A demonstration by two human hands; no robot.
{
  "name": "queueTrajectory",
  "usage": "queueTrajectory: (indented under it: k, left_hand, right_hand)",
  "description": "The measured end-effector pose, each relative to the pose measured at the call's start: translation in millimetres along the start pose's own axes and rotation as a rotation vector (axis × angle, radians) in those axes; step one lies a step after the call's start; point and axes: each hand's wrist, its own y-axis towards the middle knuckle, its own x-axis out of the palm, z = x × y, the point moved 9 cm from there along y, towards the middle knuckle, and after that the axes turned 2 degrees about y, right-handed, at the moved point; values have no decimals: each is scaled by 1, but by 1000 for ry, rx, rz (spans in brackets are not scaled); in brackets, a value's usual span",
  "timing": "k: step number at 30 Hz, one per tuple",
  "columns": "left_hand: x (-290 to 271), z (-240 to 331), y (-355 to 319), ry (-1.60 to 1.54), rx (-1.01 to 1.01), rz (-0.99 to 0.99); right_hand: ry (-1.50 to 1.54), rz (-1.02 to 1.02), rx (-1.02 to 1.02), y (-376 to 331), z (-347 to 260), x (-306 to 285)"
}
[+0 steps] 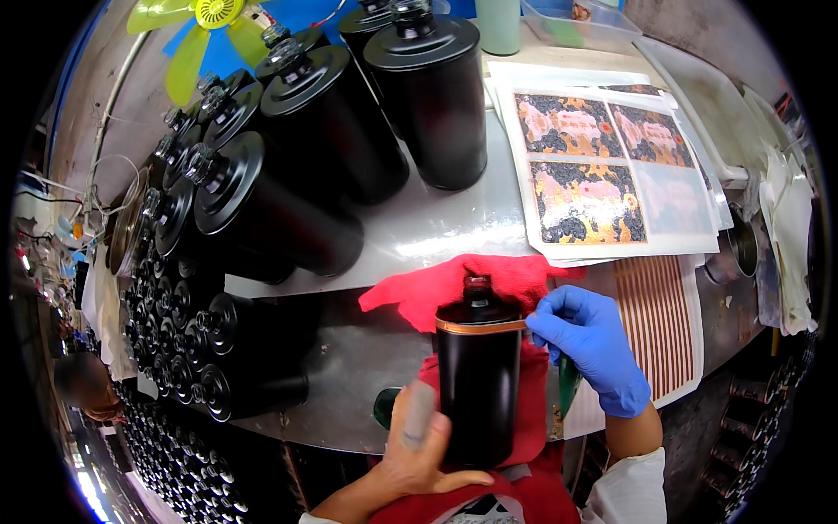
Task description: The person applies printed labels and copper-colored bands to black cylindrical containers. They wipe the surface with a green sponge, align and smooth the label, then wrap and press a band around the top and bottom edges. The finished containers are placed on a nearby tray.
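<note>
A black glass bottle (pixel 478 393) with a short neck stands before me against a red cloth (pixel 419 288). Around its shoulder runs a thin copper-coloured strip (pixel 480 327). My right hand (pixel 585 341), in a blue glove, pinches the strip's right end just off the bottle. My left hand (pixel 417 441) is bare except for a grey finger cover, slightly blurred. It is beside the bottle's lower left, thumb stretched apart below the base; whether it touches the glass I cannot tell. A green piece (pixel 568 384) shows below the glove; whether it is held is unclear.
Large black bottles (pixel 428 105) crowd the back left, with many smaller ones (pixel 231 332) below them. Printed pattern sheets (pixel 580 205) lie at the back right, above a sheet of copper strips (pixel 655 323). A yellow-green fan (pixel 214 13) is at the upper left.
</note>
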Motion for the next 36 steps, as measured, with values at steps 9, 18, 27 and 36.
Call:
queueTrajectory:
  k: [9, 18, 27, 36]
  left_hand:
    - [33, 15, 5, 218, 60, -228]
    - [17, -6, 3, -118, -10, -67]
    - [43, 4, -2, 32, 11, -258]
    - [-2, -36, 12, -376, -175, 29]
  right_hand:
    - [22, -19, 14, 3, -1, 3]
    - [-211, 49, -214, 1, -14, 25]
    - [-297, 83, -185, 1, -18, 17]
    - [76, 116, -27, -5, 26, -12]
